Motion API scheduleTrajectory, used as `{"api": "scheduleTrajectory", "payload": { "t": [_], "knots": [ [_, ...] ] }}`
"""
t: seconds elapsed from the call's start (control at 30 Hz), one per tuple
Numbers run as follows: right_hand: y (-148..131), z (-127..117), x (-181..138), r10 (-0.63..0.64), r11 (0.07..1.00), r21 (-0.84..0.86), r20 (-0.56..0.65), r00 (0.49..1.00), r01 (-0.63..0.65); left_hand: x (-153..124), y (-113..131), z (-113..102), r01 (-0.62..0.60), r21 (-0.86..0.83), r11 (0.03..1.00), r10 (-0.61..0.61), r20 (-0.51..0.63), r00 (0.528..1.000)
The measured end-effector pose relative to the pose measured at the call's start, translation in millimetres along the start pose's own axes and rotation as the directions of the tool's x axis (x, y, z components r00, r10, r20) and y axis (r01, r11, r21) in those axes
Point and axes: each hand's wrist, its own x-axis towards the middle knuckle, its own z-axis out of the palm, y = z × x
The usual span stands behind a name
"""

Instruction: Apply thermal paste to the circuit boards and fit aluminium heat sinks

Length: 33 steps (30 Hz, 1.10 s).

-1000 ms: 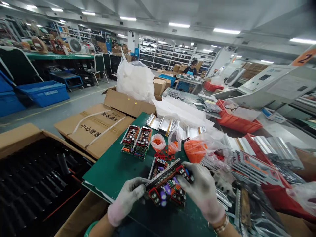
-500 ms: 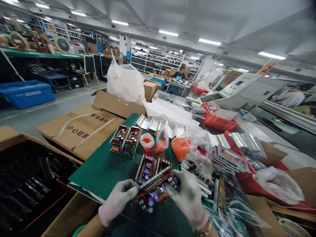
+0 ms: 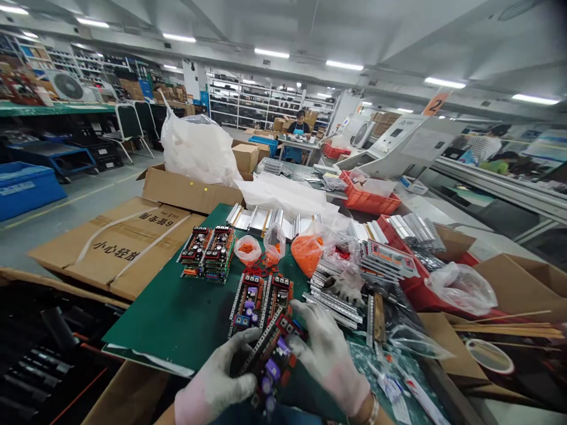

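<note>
Between my two gloved hands a circuit board with purple capacitors and a long metal strip is held tilted over the table's near edge. My left hand grips its lower left end, thumb and fingers around the strip. At the upper right end, my right hand pinches the board near its red block. Just beyond lie two similar boards side by side, a left board and a right board. Loose red pieces are scattered behind them. The held board's left end is partly hidden by my fingers.
Stacked boards stand on the green table. Bags of orange parts and metal strips lie to the right, beside a used glove. Cardboard boxes flank the left. A person sits farther back.
The held board has turned to a steeper slant and come nearer to me, with both hands still on it. The camera view has swung to the right.
</note>
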Motion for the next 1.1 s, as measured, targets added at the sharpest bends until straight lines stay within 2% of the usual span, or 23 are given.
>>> {"api": "scheduleTrajectory", "payload": {
  "t": [0.1, 0.23, 0.3, 0.43, 0.5, 0.57, 0.63, 0.7, 0.8, 0.87, 0.97, 1.1],
  "knots": [
    [10.6, -13.1, -18.1, 0.116, 0.992, 0.056, 0.009, 0.993, -0.117, -1.1, -1.2, -15.6, -0.029, -0.013, 1.0, 0.026, -0.148, 0.989],
    [27.8, -18.6, -50.5, 0.354, 0.93, 0.093, 0.039, 0.935, -0.356, 11.9, 15.4, -44.6, -0.093, 0.095, 0.991, 0.122, -0.373, 0.92],
    [31.2, -14.4, -64.0, 0.449, 0.882, 0.13, 0.057, 0.892, -0.453, 24.0, 22.6, -52.3, -0.09, 0.148, 0.985, 0.144, -0.413, 0.899],
    [24.1, 0.5, -76.2, 0.587, 0.773, 0.236, 0.084, 0.805, -0.589, 43.9, 26.7, -49.2, -0.051, 0.227, 0.973, 0.141, -0.4, 0.905],
    [17.1, 9.3, -74.9, 0.612, 0.733, 0.291, 0.113, 0.783, -0.615, 47.4, 26.4, -46.3, 0.029, 0.389, 0.921, 0.155, -0.433, 0.888],
    [11.1, 19.6, -70.7, 0.614, 0.709, 0.347, 0.123, 0.779, -0.614, 48.1, 24.4, -47.7, 0.138, 0.594, 0.792, 0.204, -0.471, 0.858],
    [7.9, 31.8, -65.4, 0.631, 0.669, 0.421, 0.115, 0.767, -0.613, 49.1, 18.8, -53.1, 0.168, 0.69, 0.704, 0.261, -0.47, 0.843],
    [7.2, 44.7, -60.3, 0.637, 0.598, 0.527, 0.144, 0.757, -0.604, 52.1, 9.2, -58.6, 0.084, 0.628, 0.774, 0.269, -0.446, 0.854],
    [7.3, 60.6, -54.5, 0.565, 0.532, 0.619, 0.249, 0.787, -0.578, 58.6, -6.4, -59.3, -0.058, 0.372, 0.926, 0.214, -0.395, 0.893],
    [6.1, 66.0, -52.1, 0.522, 0.561, 0.594, 0.287, 0.804, -0.576, 61.6, -12.8, -53.6, -0.116, 0.248, 0.962, 0.204, -0.367, 0.907],
    [4.5, 65.5, -49.4, 0.523, 0.615, 0.527, 0.283, 0.804, -0.586, 64.0, -15.7, -40.8, -0.148, 0.156, 0.977, 0.197, -0.377, 0.905],
    [11.2, 49.8, -40.7, 0.538, 0.641, 0.501, 0.246, 0.806, -0.581, 72.5, -17.4, -21.1, -0.12, 0.172, 0.978, 0.179, -0.386, 0.905]
  ]
}}
